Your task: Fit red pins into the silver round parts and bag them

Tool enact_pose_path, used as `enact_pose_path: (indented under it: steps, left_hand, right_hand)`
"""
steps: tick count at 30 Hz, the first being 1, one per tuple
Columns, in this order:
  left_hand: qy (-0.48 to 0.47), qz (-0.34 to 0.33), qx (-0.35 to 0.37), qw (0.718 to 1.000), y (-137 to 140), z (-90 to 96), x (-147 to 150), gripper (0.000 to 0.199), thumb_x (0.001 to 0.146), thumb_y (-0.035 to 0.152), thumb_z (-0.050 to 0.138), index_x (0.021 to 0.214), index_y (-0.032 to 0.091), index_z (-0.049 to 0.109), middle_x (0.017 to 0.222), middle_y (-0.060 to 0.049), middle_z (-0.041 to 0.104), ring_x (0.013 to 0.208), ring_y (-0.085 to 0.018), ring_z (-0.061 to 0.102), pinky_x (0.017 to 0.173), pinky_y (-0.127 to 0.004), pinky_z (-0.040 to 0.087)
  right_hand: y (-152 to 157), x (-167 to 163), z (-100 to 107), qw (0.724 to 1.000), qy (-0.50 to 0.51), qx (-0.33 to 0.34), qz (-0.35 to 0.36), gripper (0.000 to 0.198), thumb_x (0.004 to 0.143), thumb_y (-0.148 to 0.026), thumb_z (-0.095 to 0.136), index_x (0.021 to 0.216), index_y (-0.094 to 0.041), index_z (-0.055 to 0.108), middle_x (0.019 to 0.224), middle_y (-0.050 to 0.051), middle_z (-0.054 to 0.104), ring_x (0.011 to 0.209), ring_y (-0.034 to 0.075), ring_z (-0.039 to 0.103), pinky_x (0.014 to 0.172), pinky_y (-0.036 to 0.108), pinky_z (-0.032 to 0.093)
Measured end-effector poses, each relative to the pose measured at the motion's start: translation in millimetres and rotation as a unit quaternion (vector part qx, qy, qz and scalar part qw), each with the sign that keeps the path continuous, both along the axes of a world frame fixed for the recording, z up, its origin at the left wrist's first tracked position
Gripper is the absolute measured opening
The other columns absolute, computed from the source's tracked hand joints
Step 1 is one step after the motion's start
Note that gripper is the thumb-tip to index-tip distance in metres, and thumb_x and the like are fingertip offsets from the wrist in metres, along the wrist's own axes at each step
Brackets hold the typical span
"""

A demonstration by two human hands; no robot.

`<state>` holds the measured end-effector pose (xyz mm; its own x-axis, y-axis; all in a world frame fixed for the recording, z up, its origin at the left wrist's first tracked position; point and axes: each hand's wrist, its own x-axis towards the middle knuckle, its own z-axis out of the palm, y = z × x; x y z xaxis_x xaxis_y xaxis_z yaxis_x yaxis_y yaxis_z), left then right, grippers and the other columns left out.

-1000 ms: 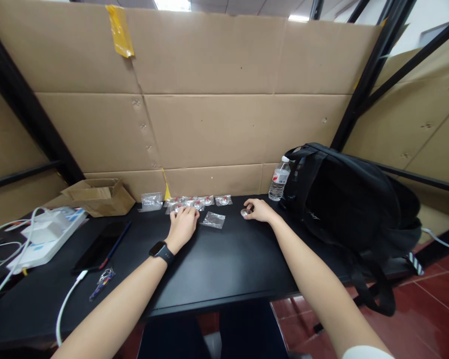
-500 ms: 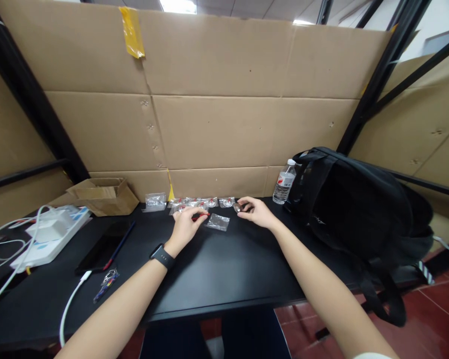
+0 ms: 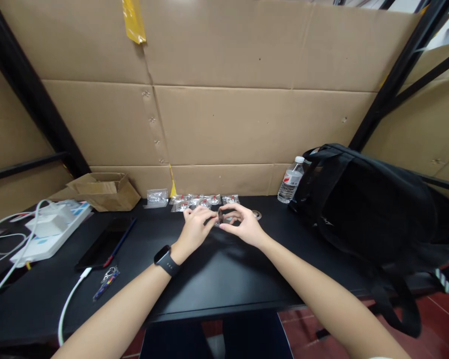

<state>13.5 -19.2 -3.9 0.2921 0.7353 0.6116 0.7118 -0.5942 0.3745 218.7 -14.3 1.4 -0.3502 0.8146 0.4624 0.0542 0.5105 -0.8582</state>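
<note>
My right hand (image 3: 243,227) pinches a small, round, brownish disc (image 3: 220,215), held edge-on between thumb and fingers. Close against its left side, my left hand (image 3: 198,224), with a dark watch (image 3: 167,259) on the wrist, has its fingertips pinched on a small red thing that is mostly hidden. The two hands meet just above the black table (image 3: 224,274). Behind them lie several small clear bags (image 3: 185,203) with red and silvery contents. A pale ring (image 3: 257,215) shows on the table just behind my right hand.
At the back left are a clear packet stack (image 3: 157,198) and an open cardboard box (image 3: 107,192). A power strip (image 3: 54,239), black phone (image 3: 103,244), pen (image 3: 120,243) and keychain (image 3: 107,283) lie left. A water bottle (image 3: 291,180) and black backpack (image 3: 374,209) stand right.
My right hand has moved left with the round disc, up to my left hand. My hands now cover most of the flat clear bag on the table. The ring has come into view.
</note>
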Motion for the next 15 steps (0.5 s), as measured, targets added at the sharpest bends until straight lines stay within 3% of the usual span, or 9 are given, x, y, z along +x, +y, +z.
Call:
enact_pose_path:
  steps: [15]
  left_hand:
    - [0.010,0.018,0.040,0.999,-6.2,4.2,1.8,0.013,0.095,0.027,0.063,0.090,0.026,0.075,0.102,-0.003,0.076,0.111,-0.027,0.056,0.092,-0.045,0.031]
  right_hand:
    - [-2.8,-2.7,-6.1,1.000,0.001,-0.008,0.010,0.051,0.077,-0.032,0.082,0.123,-0.024,0.062,0.126,0.009,0.067,0.101,0.024,0.074,0.073,0.029,0.058]
